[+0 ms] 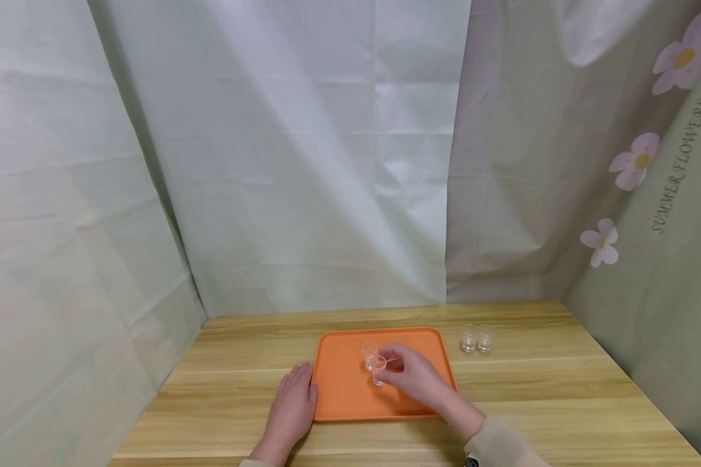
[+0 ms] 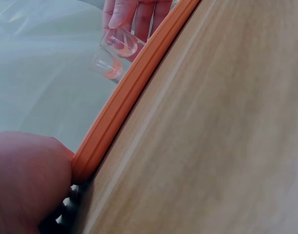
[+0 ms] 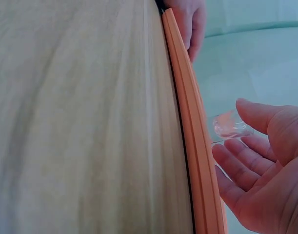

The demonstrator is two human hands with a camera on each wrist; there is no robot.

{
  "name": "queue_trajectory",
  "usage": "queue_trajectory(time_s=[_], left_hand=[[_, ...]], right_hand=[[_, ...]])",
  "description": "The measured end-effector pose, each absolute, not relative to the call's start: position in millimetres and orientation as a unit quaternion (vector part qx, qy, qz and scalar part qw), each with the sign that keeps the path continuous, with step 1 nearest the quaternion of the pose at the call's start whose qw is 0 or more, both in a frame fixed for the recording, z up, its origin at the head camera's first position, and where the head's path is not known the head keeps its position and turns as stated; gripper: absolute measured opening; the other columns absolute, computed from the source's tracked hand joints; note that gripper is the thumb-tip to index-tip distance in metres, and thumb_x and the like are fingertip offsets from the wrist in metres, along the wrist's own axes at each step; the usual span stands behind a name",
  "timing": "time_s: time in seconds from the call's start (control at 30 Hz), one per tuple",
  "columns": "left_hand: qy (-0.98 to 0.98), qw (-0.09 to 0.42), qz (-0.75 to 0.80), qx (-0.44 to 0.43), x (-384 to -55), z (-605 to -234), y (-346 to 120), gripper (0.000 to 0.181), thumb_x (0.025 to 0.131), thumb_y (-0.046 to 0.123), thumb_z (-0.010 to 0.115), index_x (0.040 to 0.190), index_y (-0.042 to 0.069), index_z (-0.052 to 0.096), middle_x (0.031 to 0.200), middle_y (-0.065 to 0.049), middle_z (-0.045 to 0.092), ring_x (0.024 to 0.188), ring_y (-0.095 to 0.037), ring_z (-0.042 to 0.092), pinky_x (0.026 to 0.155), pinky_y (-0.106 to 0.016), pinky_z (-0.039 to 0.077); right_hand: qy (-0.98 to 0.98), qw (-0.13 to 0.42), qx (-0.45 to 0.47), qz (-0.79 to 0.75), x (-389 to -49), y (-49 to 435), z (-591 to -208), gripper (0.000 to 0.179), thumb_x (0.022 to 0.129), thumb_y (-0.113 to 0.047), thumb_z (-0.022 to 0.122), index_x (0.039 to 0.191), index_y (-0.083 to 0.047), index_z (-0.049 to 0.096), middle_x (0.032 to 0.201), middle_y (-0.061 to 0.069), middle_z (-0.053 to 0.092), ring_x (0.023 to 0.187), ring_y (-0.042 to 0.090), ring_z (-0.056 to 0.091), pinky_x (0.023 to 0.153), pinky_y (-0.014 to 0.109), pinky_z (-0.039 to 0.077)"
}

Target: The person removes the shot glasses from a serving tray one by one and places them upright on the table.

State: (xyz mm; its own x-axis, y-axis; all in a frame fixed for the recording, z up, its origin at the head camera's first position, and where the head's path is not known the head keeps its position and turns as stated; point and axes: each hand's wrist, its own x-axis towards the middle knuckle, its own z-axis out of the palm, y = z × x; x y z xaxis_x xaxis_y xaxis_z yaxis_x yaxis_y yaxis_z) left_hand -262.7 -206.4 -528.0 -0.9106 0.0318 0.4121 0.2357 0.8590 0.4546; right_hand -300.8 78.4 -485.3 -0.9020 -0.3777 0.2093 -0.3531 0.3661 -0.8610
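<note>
An orange tray (image 1: 341,397) lies on the wooden table, with two small clear shot glasses on or just above it near its middle. My right hand (image 1: 416,377) reaches over the tray from the right and pinches the nearer shot glass (image 1: 378,375) between thumb and fingers. Just behind it, upright, is the other shot glass (image 1: 369,354); the two look close together or touching. Whether the held glass touches the tray, I cannot tell. Against the tray's left edge, my left hand (image 1: 292,403) rests with fingers extended; its thumb (image 2: 31,175) is by the rim in the left wrist view.
Two more shot glasses, a left one (image 1: 469,338) and a right one (image 1: 485,338), stand side by side on the table (image 1: 537,395), right of the tray. Pale green cloth (image 1: 304,194) hangs behind and at both sides, with printed flowers at the right.
</note>
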Motion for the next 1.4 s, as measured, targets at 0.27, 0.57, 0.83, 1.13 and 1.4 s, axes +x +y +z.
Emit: queue_trajectory(time_s=[0.27, 0.57, 0.83, 1.13, 1.4], left_hand=[[-0.948, 0.172, -0.261, -0.062, -262.6, -522.4, -207.0, 0.039, 0.107, 0.005, 0.064, 0.141, -0.015, 0.065, 0.148, -0.033, 0.063, 0.145, -0.054, 0.053, 0.125, -0.068, 0.038], [-0.942, 0.176, -0.280, -0.059, -264.4, -519.4, -201.9, 0.043, 0.105, 0.000, 0.065, 0.145, -0.015, 0.060, 0.146, -0.035, 0.063, 0.146, -0.056, 0.051, 0.125, -0.068, 0.037], [-0.942, 0.163, -0.289, -0.050, -264.1, -520.6, -202.8, 0.043, 0.106, 0.000, 0.065, 0.147, -0.011, 0.061, 0.148, -0.034, 0.062, 0.147, -0.053, 0.051, 0.126, -0.067, 0.036], [-0.945, 0.155, -0.285, -0.046, -262.1, -521.1, -201.5, 0.043, 0.107, 0.001, 0.064, 0.148, -0.010, 0.061, 0.149, -0.033, 0.062, 0.148, -0.053, 0.050, 0.127, -0.066, 0.035], [-0.948, 0.155, -0.274, -0.046, -262.8, -520.7, -201.4, 0.044, 0.106, 0.001, 0.064, 0.148, -0.011, 0.060, 0.149, -0.035, 0.061, 0.147, -0.053, 0.050, 0.127, -0.067, 0.035]], right_hand=[[0.832, 0.020, -0.213, -0.511, -302.8, 77.4, -488.7, 0.038, 0.099, -0.021, 0.086, 0.130, -0.005, 0.072, 0.119, 0.003, 0.076, 0.110, 0.026, 0.075, 0.095, 0.043, 0.065], [0.842, 0.019, -0.211, -0.497, -303.5, 76.8, -487.0, 0.034, 0.100, -0.023, 0.084, 0.127, -0.006, 0.074, 0.116, 0.003, 0.076, 0.104, 0.021, 0.074, 0.090, 0.038, 0.064], [0.841, 0.016, -0.214, -0.496, -303.5, 75.9, -488.9, 0.028, 0.100, -0.021, 0.085, 0.120, -0.007, 0.074, 0.110, 0.000, 0.075, 0.099, 0.018, 0.072, 0.084, 0.031, 0.061], [0.847, -0.003, -0.205, -0.491, -300.5, 80.1, -491.9, 0.024, 0.099, -0.024, 0.086, 0.115, -0.010, 0.075, 0.108, -0.002, 0.075, 0.099, 0.016, 0.073, 0.085, 0.031, 0.061], [0.822, -0.019, -0.207, -0.530, -294.5, 94.5, -486.9, 0.026, 0.099, -0.017, 0.086, 0.117, -0.003, 0.075, 0.108, 0.001, 0.077, 0.099, 0.018, 0.076, 0.085, 0.025, 0.062]])
